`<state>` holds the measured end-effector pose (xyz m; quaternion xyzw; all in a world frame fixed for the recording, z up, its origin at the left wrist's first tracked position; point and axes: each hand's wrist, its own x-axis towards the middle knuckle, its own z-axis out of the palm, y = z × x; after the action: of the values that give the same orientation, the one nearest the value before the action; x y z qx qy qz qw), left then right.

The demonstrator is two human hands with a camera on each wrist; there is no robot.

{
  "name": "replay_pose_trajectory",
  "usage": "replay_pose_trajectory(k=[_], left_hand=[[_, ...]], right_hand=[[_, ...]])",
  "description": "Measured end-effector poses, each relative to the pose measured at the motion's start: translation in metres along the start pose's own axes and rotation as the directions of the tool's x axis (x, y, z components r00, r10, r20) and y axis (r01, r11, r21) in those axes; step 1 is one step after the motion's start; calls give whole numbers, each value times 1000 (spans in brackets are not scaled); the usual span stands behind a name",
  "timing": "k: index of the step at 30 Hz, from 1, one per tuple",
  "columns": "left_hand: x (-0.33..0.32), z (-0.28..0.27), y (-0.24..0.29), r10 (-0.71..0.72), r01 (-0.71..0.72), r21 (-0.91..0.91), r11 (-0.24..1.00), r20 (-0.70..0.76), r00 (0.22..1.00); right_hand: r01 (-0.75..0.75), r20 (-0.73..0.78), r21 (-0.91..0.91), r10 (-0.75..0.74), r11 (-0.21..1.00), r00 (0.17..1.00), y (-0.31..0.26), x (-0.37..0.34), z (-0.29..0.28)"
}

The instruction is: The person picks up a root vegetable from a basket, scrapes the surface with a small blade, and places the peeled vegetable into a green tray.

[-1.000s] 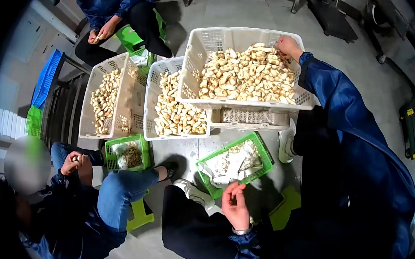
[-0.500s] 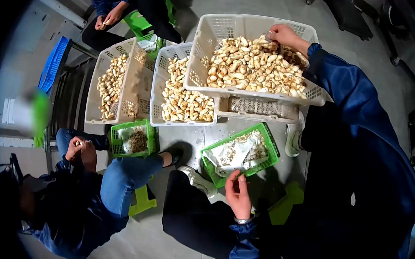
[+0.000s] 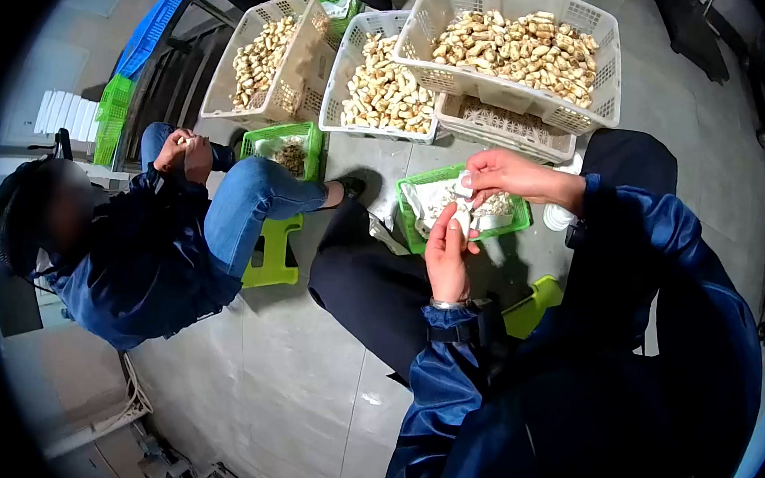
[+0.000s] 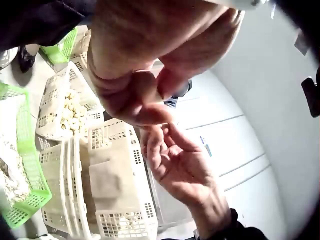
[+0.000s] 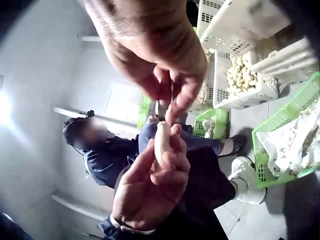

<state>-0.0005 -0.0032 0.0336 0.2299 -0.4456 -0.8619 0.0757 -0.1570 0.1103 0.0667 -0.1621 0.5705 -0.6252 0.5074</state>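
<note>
In the head view the left hand (image 3: 449, 260) pinches a pale, elongated mushroom-like piece (image 3: 463, 220) over the front green basket. The right hand (image 3: 526, 178) meets it from the right, with a small white item (image 3: 466, 183) between its fingertips; what it is I cannot tell. Seen from the right wrist, the pale piece (image 5: 162, 142) stands nearly upright in the left fingers, and the right hand (image 5: 155, 50) has its fingertips at the upper end. The left wrist view shows both hands' fingertips close together, the piece mostly hidden.
White crates (image 3: 520, 93) of similar pieces stand beyond the hands. Below the hands, a green basket (image 3: 414, 240) holds white lining and scraps. Another person (image 3: 144, 247) sits at the left beside a second green basket (image 3: 314, 157). A green stool (image 3: 534, 307) stands near the legs.
The right hand has come out of the large crate and down to the left hand. A pale piece is now in the left fingers. The head view has shifted, putting the crates higher.
</note>
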Motion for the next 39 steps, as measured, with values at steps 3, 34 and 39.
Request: replay_pose_trajectory(k=[3, 34, 39], left_hand=[[0, -3, 1, -27, 23, -125, 992, -26, 999], [6, -7, -4, 36, -36, -66, 997, -4, 999], [3, 3, 5, -25, 26, -136, 990, 7, 1000]], right_hand=[[232, -107, -174, -252, 957, 962, 15, -5, 2], [387, -16, -432, -436, 815, 900, 24, -5, 18], [285, -56, -138, -295, 948, 954, 27, 0, 12]])
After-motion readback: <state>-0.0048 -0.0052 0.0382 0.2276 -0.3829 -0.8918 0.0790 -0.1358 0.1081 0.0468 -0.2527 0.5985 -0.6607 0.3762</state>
